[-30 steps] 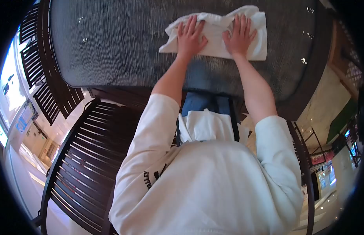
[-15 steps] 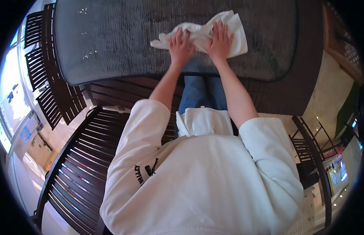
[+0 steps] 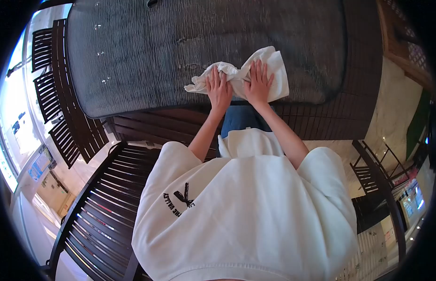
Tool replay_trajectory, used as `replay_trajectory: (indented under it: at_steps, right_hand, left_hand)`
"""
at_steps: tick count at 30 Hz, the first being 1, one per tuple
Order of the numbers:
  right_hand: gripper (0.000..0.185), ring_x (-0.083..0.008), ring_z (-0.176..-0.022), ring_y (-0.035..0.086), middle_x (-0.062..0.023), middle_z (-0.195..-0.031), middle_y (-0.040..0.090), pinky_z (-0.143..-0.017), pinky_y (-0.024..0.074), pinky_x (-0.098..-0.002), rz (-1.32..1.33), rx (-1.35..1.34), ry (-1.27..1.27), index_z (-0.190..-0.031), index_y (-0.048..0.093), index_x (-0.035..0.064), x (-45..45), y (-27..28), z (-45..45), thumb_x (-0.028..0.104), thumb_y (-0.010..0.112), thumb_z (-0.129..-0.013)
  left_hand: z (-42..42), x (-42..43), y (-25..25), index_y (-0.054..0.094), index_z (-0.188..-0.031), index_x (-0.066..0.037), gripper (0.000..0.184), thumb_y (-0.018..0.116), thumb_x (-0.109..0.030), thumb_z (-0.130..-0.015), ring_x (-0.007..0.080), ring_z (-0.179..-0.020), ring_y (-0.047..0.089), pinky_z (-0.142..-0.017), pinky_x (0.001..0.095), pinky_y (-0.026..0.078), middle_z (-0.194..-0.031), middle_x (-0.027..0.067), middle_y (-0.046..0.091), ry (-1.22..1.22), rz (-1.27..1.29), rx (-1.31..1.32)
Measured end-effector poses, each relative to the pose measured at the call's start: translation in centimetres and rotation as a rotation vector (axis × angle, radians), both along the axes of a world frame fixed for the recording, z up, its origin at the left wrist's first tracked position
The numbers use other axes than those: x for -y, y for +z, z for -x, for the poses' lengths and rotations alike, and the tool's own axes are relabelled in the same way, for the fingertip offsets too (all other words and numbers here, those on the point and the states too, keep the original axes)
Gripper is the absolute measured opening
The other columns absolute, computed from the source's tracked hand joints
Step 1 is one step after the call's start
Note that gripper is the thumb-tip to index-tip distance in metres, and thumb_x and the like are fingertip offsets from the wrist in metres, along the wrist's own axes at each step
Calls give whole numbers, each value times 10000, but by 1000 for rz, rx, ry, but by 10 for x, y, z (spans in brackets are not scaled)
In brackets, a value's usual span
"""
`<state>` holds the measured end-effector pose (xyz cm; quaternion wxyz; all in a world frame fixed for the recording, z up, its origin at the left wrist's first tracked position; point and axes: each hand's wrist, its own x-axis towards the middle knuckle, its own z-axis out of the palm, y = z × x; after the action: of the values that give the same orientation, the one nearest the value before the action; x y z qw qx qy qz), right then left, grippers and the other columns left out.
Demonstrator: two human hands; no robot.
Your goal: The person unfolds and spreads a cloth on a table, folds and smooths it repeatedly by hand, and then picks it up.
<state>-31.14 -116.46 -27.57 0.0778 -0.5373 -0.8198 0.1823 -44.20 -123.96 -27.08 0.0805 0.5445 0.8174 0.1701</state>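
Note:
A crumpled white cloth [image 3: 280, 77] lies spread on the dark, streaked top of a table [image 3: 147, 61], close to its near edge. My left hand [image 3: 220, 91] rests flat on the cloth's bunched left part, fingers stretched out. On the flatter right part lies my right hand [image 3: 258, 86], its fingers extended and slightly apart. Both palms face down and press the cloth against the surface. Neither hand's fingers are wrapped round it. The cloth beneath the palms is hidden.
A dark slatted chair [image 3: 98, 201] stands to my left, and slatted chairs [image 3: 70, 93] line the table's far left side. Another dark chair [image 3: 375, 175] is at my right. A small dark object [image 3: 152, 3] sits at the table's far side.
Both hands and the cloth have come towards me, nearer the table's near edge. The view has shifted too, and a dark object now shows at the top.

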Motion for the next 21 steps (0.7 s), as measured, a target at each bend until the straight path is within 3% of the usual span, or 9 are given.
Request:
replay_trajectory:
  at_steps: [4,8,12,15,18,21]
  right_hand:
    - [796,-245,-1410,100,13,-1527,140,-1090,56,-575,56,77,108,-1457,206,220,-71,-2,30,347,529,-742]
    - [810,-265,-1414,23,28,-1540,33,-1071,20,-606,16,-21,342,-1468,85,292,-160,-28,61,447,501,-791]
    - [791,-262,-1408,-105,38,-1537,-79,-1060,-48,-608,115,85,390,-1467,-10,300,-185,-34,75,514,420,-838]
    - [798,-270,-1399,-152,33,-1530,-132,-1048,-76,-618,233,211,401,-1461,-54,297,-191,-26,83,542,388,-844]
    - [804,-284,-1391,-175,21,-1527,-150,-1032,-82,-640,268,345,386,-1459,-71,294,-192,-19,91,559,377,-845]
    - [858,-266,-1401,-142,8,-1532,-124,-1058,-63,-605,220,423,372,-1470,-20,251,-193,-15,97,636,386,-820]
  left_hand:
    - [40,-42,-3,507,-1233,-27,456,512,-228,-825,354,-1318,303,-1067,513,215,-1407,224,335,-56,5,-51]
    - [87,-117,-11,522,-1212,-27,438,522,-273,-850,372,-1316,297,-1061,505,231,-1404,250,325,-73,-63,-121]
    - [112,-163,-30,543,-1218,-38,527,513,-413,-849,391,-1338,240,-1078,515,170,-1431,274,247,-152,-57,-179]
    - [124,-165,-46,517,-1265,-68,598,449,-507,-865,386,-1376,118,-1090,523,80,-1471,265,127,-244,35,-170]
    - [126,-163,-55,515,-1271,-77,618,403,-539,-876,379,-1391,23,-1089,527,25,-1487,253,59,-251,69,-222]
    - [131,-165,-63,412,-1353,-95,675,340,-579,-888,384,-1390,-33,-1074,557,10,-1495,236,-16,-260,81,-69]
